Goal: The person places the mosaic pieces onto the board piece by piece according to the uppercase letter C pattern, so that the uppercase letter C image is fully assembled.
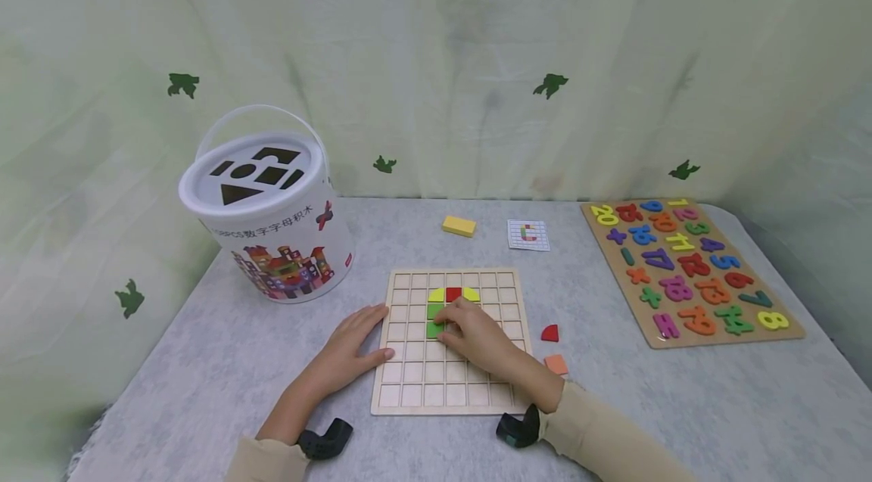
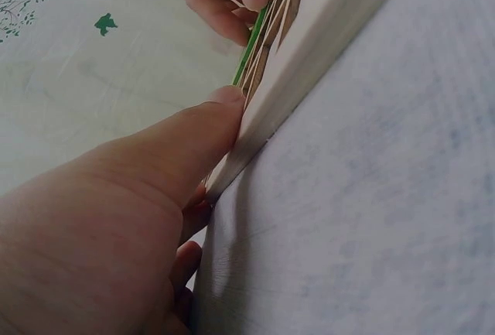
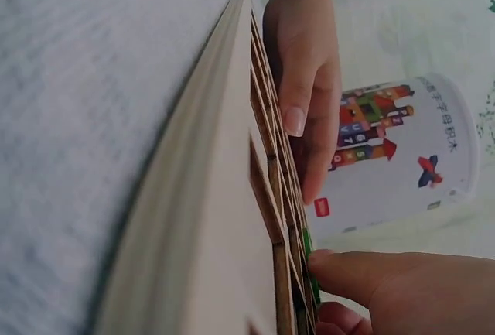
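Right hand (image 1: 477,338) on green piece (image 1: 434,328), grid board (image 1: 415,384).

**What the views kept back**

The right hand (image 1: 477,334) covered part of the green piece (image 1: 433,320) and several grid cells of the board (image 1: 409,391). The card (image 1: 527,234) was too small to read. Both wrist views cut off the board and blurred its near edge.

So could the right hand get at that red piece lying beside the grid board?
Probably yes. The red piece lies bare on the table just right of the board, close to the right hand, with nothing between them.
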`<state>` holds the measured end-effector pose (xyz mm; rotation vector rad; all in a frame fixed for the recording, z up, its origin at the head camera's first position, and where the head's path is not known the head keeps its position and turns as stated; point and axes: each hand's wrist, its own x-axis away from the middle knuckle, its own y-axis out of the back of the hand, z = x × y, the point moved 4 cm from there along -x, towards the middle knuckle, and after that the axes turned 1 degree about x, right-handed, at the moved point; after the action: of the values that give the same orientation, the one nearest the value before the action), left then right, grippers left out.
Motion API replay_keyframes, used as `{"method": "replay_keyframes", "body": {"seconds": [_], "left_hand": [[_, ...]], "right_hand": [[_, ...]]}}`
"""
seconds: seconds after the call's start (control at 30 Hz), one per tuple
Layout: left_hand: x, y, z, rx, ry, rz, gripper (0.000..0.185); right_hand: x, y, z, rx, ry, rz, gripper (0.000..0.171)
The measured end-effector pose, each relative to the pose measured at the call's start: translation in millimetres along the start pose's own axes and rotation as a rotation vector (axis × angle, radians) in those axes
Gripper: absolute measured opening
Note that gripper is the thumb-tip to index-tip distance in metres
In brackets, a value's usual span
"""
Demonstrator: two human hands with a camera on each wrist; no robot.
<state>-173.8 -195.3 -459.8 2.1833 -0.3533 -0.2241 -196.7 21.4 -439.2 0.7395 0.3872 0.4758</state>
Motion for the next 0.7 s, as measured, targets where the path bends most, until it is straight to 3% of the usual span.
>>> {"method": "replay_keyframes", "body": {"seconds": [0.3,0.5,0.7], "left_hand": [[0.1,-0.6,0.5,0.006,-0.001,0.002,0.077],[0.7,1.0,-0.6,0.014,-0.007,0.005,0.076],[0.6,0.8,-0.2,0.018,-0.006,0.003,0.077]], "right_hand": [[13,18,7,-0.014,-0.053,0.104,0.044],[35,53,8,-0.035,-0.050,-0.001,0.045],[61,83,-10,0.035,-0.105,-0.095,0.046]]}}
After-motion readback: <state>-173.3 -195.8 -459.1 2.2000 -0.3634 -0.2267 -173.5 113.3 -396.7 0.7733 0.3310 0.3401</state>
